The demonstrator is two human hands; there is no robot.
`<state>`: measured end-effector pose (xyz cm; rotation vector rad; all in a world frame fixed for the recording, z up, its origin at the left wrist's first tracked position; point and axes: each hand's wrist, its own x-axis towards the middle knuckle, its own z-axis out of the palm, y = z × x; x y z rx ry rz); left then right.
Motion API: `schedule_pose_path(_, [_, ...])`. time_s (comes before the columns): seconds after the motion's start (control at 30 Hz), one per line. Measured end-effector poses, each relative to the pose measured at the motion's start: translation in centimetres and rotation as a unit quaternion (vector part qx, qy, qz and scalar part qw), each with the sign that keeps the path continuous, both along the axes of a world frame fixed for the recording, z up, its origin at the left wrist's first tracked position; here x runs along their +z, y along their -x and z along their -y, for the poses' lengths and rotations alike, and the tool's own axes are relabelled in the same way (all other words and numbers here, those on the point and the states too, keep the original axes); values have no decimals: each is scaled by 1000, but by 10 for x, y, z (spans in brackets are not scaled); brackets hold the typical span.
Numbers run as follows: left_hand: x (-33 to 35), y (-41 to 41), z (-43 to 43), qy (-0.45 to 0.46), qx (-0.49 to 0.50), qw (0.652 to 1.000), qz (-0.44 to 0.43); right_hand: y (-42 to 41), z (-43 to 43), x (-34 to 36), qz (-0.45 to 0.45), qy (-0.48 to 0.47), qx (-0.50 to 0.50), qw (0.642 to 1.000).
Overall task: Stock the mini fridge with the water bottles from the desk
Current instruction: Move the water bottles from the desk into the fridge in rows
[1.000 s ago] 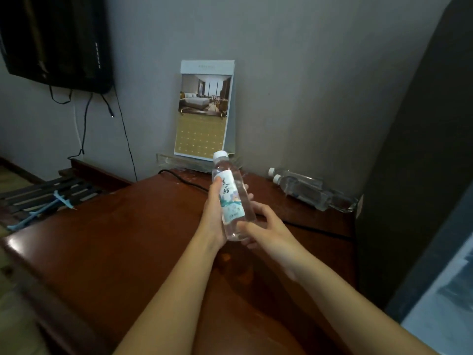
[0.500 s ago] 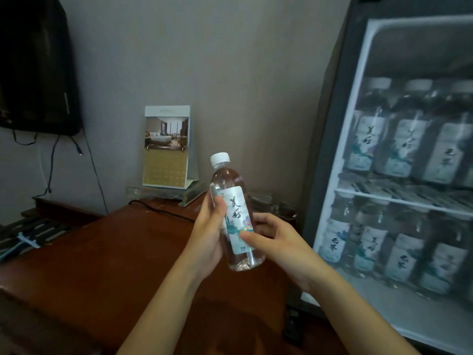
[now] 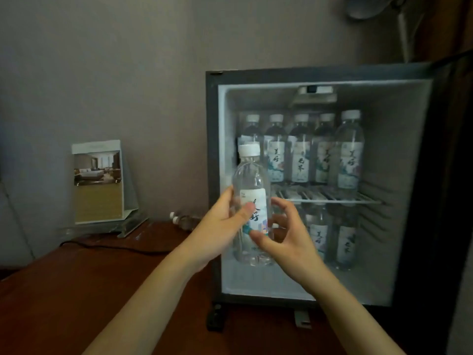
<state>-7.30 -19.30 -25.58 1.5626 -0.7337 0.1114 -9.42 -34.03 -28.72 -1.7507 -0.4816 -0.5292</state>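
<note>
Obs.: left hand (image 3: 220, 231) grips the water bottle (image 3: 249, 180) from its left side, thumb across the front of the label, fingers behind. The right hand (image 3: 291, 244) holds the same bottle from the right, thumb tip on the lower edge of the label, fingers curled round the far side.

The bottle is upright with its white cap on top. It is held off the table (image 3: 76, 290) between the two hands, in front of the left side of the open mini fridge (image 3: 212, 149).

The fridge stands on the right part of the table. Its wire shelf (image 3: 332, 198) carries a row of five bottles (image 3: 299, 160), all upright. Below the shelf, more bottles (image 3: 345, 242) stand on the fridge floor; the hands hide part of them, so no count.

At the back edge of the table, just left of the fridge, two spare bottles (image 3: 184, 221) lie on their sides by the wall. Further left is a calendar stand (image 3: 98, 183), with a black cable (image 3: 115, 248) in front of it.
</note>
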Motion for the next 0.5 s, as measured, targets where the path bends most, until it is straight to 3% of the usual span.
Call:
schedule_pose_path(0.1, [7,-8,41,-44,-6,999,-2,-6,33,9,42,-4,-59,997])
schedule_pose_path(0.23, [23,-27,93,-1,-2,1000,1,-24,67,29,73,8,-105,992])
schedule_pose_path(0.5, [47,-62,147,-3,23,999,29,-66,105,45,78,-33,-156,984])
